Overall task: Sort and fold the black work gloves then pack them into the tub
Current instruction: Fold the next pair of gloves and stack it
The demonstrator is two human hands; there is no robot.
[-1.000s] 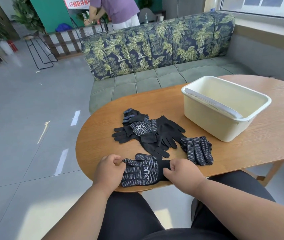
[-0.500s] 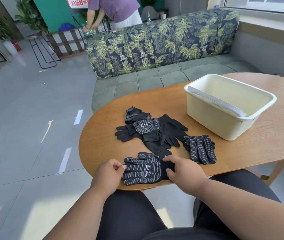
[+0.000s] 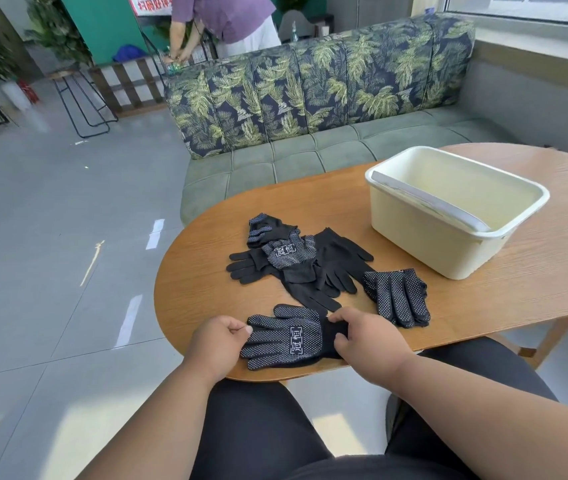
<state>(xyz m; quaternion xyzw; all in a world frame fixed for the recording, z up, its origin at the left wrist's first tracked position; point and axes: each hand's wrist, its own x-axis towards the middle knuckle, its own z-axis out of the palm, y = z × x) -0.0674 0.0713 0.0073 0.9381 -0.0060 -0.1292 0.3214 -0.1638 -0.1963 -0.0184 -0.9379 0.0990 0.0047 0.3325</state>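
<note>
A black dotted work glove [image 3: 287, 339] lies flat at the table's near edge, fingers pointing left. My left hand [image 3: 218, 341] pinches its fingertips. My right hand [image 3: 367, 336] grips its cuff end. Behind it lies a loose pile of black gloves [image 3: 296, 261]. A folded dotted glove bundle [image 3: 396, 296] sits to the right of the pile. The cream tub [image 3: 427, 237] stands at the right back of the table, holding no gloves.
The oval wooden table [image 3: 206, 278] ends just before my lap. A leaf-patterned sofa [image 3: 310, 98] stands behind it. A person bends over at the far back [image 3: 227, 19]. Grey tiled floor lies to the left.
My right hand's fingers have curled onto the glove's cuff, now gripping it. My left hand stays at the fingertips. The glove has barely shifted.
</note>
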